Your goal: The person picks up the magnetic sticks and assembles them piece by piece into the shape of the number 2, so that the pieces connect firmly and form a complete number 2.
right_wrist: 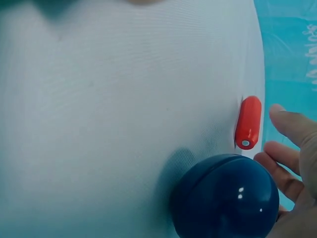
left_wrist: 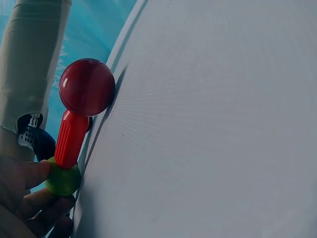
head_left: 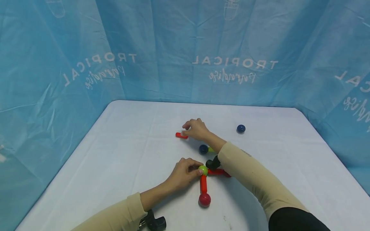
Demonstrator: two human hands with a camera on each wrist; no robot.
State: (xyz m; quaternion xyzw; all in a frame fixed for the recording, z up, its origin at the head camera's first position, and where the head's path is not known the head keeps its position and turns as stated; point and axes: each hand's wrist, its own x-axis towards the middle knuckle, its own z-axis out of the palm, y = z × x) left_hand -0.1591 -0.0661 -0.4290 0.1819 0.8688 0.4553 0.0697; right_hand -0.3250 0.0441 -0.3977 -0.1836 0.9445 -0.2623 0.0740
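My left hand (head_left: pixel 182 174) pinches a lime-green ball (head_left: pixel 203 170) between thumb and fingers. From that ball a red rod (head_left: pixel 203 184) runs toward me to a red ball (head_left: pixel 204 199), and another red rod (head_left: pixel 216 172) points right, its far end partly covered by my right sleeve. Farther back, my right hand (head_left: pixel 197 129) hovers at a loose red rod (head_left: pixel 180 135) on the table, thumb and fingers spread apart. In the right wrist view a gap shows between the thumb and this rod (right_wrist: pixel 249 121). Near that wrist lies a dark blue ball (right_wrist: pixel 225 198).
Beside the blue ball (head_left: pixel 203 149) a yellow-green piece (head_left: pixel 211 149) shows, partly hidden by my right forearm. Another dark blue ball (head_left: pixel 241 129) lies at the back right. A white cloth covers the table (head_left: pixel 138 128); blue printed sheets (head_left: pixel 173 48) hang around it.
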